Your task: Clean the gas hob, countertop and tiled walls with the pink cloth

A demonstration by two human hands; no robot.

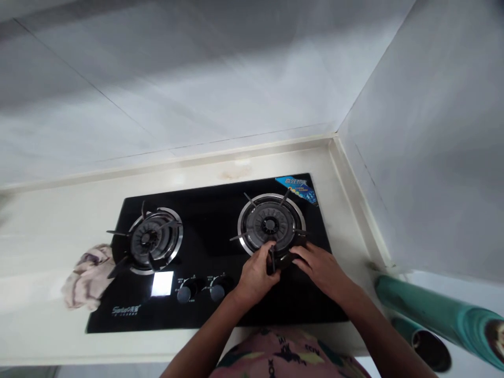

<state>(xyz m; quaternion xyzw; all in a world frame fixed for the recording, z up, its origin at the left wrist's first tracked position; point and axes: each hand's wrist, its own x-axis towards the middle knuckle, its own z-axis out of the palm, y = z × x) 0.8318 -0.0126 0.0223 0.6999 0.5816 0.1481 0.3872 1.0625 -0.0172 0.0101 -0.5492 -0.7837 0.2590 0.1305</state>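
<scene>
A black gas hob [208,231] with two burners is set in the pale countertop. My left hand [255,275] pinches a front prong of the dark pan support [271,257] on the right burner [270,226]. My right hand [321,268] has its curled fingers on the same support, at the front right of its ring. The ring sits around the burner, its several prongs pointing outward. On the left burner [147,239], another pan support [118,265] sits off-centre and looks tilted, leaving much of the metal ring [179,236] bare on the right.
A crumpled pinkish cloth [88,278] lies at the hob's left edge. Two control knobs [184,294] are at the front. Green cylinders [433,310] stand at the right. Walls [425,142] close off the back and right, and the counter [31,310] extends left.
</scene>
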